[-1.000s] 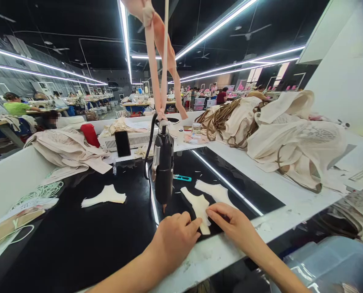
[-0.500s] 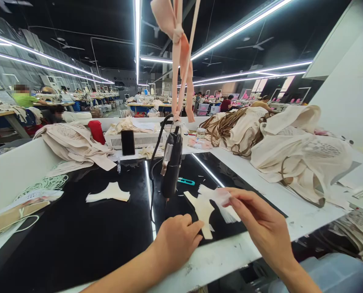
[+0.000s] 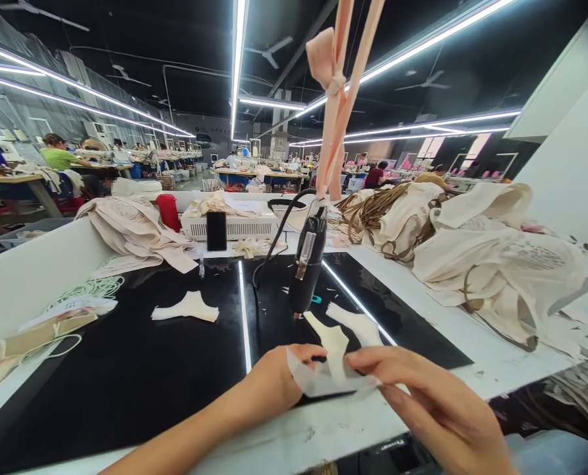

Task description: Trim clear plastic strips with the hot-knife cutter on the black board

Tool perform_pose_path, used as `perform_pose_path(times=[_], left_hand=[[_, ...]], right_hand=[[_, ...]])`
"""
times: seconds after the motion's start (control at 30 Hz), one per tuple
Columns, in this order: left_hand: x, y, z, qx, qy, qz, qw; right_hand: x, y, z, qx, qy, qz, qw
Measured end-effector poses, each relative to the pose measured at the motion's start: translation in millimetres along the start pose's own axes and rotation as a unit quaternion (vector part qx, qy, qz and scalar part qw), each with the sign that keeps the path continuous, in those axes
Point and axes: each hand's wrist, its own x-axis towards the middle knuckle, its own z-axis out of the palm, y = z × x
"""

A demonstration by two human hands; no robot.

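Sheer piece: spread between my two hands, over the lower end of the cream piece, near the front edge of the black board.
Right hand: thumb and fingers pinched together on one end of the sheer piece.
Left hand: fingers curled beside the cream piece, the sheer piece's other end lying across them; whether they grip it, I cannot tell.
White pieces: one just beyond my right fingers, partly hidden by them; another farther to my left on the board.
Black tool: hung by a peach strap, its tip near the top of the cream piece; a teal thing pokes out from behind it.
Grey bin: on my left, beyond the table's white side panel, with something pale in it.
Clear tub: low on my right, below the table edge and cut off by it; what it holds, I cannot make out.
Vented box: white, slotted along the front, pale cloth on top, a phone upright against it; its inside is hidden from me.
Fabric heaps: one at the back left, a bigger one on my right.
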Motion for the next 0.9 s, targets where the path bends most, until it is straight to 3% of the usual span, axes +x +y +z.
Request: perform_pose_path(times=[0.13, 0.27, 0.43, 0.57, 0.73, 0.9], left_hand=[[-12, -1, -21.3, -0.148, -0.045, -0.071, 0.985], [-32, 6, -37.6, -0.363, -0.098, -0.153, 0.914], [-45, 12, -44.8, -0.401, -0.122, -0.207, 0.884], [-48, 11, -46.4, -0.415, -0.101, -0.226, 0.875], [-54, 6, -52.4, -0.391, -0.043, -0.216, 0.894], [-64, 7, -65.5, -0.349, -0.013, -0.201, 0.915]], right_hand=[[-8, 5, 15, 0.008, -0.094, -0.029, 0.995], [-10, 11, 32, 0.029, -0.124, -0.036, 0.991], [-5, 14, 39, 0.051, -0.114, -0.047, 0.991], [-8, 14, 42, 0.064, -0.102, -0.020, 0.993], [-14, 13, 50, 0.130, -0.088, 0.128, 0.979], [-21, 13, 69, 0.271, -0.097, 0.321, 0.902]])
